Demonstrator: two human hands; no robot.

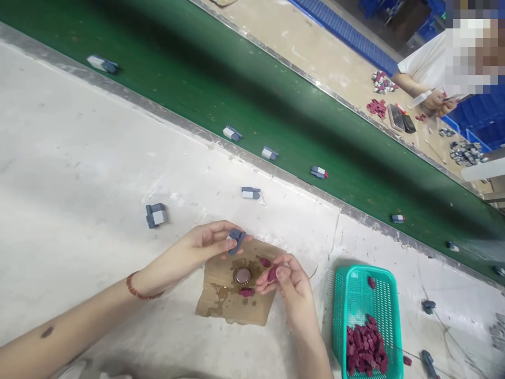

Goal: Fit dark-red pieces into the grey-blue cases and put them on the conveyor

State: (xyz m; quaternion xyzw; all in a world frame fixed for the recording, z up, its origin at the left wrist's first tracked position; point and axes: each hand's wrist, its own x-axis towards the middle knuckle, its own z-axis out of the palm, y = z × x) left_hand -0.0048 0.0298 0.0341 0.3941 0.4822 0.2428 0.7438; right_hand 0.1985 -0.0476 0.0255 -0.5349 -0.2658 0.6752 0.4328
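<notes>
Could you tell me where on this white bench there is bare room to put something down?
The widest bare stretch of the white bench lies left of the grey part, up to the green belt. It is crowded around the stained cardboard, where the left hand and right hand work, and by the teal basket.

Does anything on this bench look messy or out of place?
The torn brown cardboard scrap under the hands is stained dark and wet-looking around a small round metal cap. One dark red block lies on the table outside the teal plastic basket.
</notes>
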